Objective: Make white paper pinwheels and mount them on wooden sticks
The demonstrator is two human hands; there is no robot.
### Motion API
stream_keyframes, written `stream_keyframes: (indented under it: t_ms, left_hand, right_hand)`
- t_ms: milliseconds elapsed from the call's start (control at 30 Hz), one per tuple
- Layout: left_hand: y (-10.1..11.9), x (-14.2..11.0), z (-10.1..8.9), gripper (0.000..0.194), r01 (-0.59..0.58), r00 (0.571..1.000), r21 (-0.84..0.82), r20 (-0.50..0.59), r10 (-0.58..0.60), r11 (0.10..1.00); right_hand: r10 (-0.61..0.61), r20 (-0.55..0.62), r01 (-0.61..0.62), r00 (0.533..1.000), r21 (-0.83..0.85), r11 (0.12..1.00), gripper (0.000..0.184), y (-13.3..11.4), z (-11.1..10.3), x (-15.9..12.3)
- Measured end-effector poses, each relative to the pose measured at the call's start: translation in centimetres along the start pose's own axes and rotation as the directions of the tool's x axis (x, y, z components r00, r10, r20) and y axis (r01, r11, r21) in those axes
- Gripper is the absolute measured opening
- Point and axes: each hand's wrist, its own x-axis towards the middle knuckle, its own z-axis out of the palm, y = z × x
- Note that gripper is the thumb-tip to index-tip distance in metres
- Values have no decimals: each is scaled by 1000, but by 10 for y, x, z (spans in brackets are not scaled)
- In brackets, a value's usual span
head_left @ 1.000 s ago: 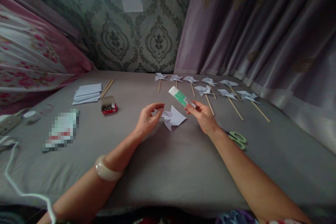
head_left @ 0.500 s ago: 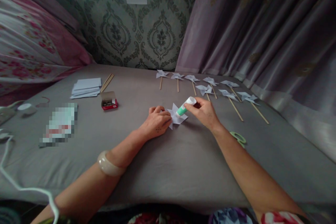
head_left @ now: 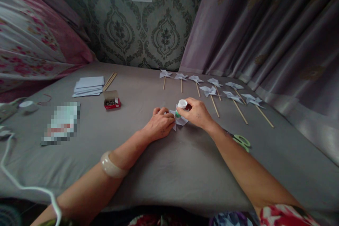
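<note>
A white paper pinwheel without a stick lies on the grey cloth in front of me. My left hand, fingers bent, presses on its left side and hides that part. In my right hand is a green-and-white glue stick, held nearly upright with its lower end down at the pinwheel's middle. Whether that end touches the paper is hidden by my fingers. Green-handled scissors lie beside my right forearm, their blades partly covered by it.
Several finished pinwheels on sticks lie at the back right. To the left are a stack of white paper, wooden sticks, an open red box of small metal pieces, a blurred packet and a white cable.
My right hand has brought the glue stick down from above the pinwheel and turned it upright over the middle. My left hand has moved right onto the paper and pressed down.
</note>
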Motion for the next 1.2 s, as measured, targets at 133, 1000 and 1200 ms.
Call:
stream_keyframes:
  t_ms: [133, 1000, 1200]
  left_hand:
    - [0, 0, 0, 24, 8, 1000, -12, 1, -8, 1000]
    - [2, 1, -3, 22, 44, 999, -25, 0, -44, 999]
    - [1, 2, -2, 22, 39, 999, 3, 4, -39, 999]
  right_hand:
    - [20, -3, -20, 1000, -33, 999, 16, 2, 7, -2]
    - [-78, 382, -32, 921, 274, 961, 18, 27, 6, 18]
    - [-43, 327, -26, 944, 204, 979, 19, 23, 6, 13]
